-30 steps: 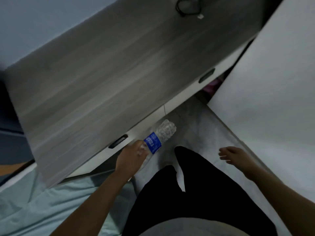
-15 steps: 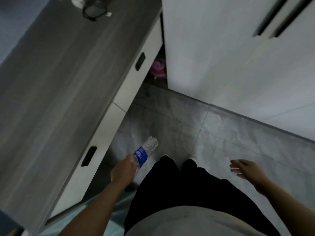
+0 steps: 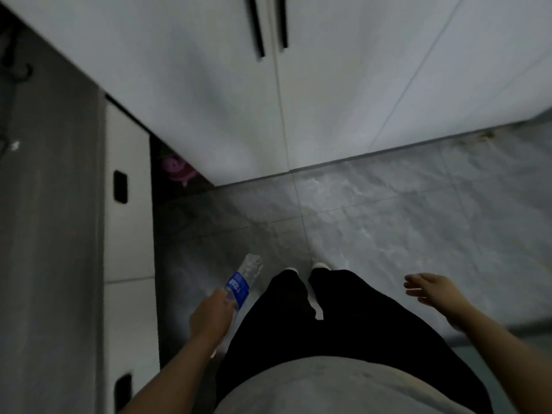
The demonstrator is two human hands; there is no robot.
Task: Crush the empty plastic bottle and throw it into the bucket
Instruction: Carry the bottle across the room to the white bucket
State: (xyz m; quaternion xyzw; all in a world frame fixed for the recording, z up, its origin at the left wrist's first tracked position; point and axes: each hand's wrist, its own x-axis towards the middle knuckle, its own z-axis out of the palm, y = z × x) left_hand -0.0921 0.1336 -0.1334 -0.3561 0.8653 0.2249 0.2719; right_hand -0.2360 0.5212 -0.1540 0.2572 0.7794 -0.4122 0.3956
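Observation:
A clear plastic bottle with a blue label sticks out forward from my left hand, which grips its lower end at hip height over the grey floor. The bottle's ribbed far end points away from me. My right hand hangs free at the right with fingers spread and nothing in it. No bucket is in view.
A grey wood-grain desk top with white drawer fronts runs along the left. White wardrobe doors with black handles stand ahead. A pink object sits in the dark gap between them. Grey marble floor tiles stretch to the right.
The view has swung right, from the desk toward the wardrobe and floor. My left hand keeps hold of the bottle; my right hand stays open at my side.

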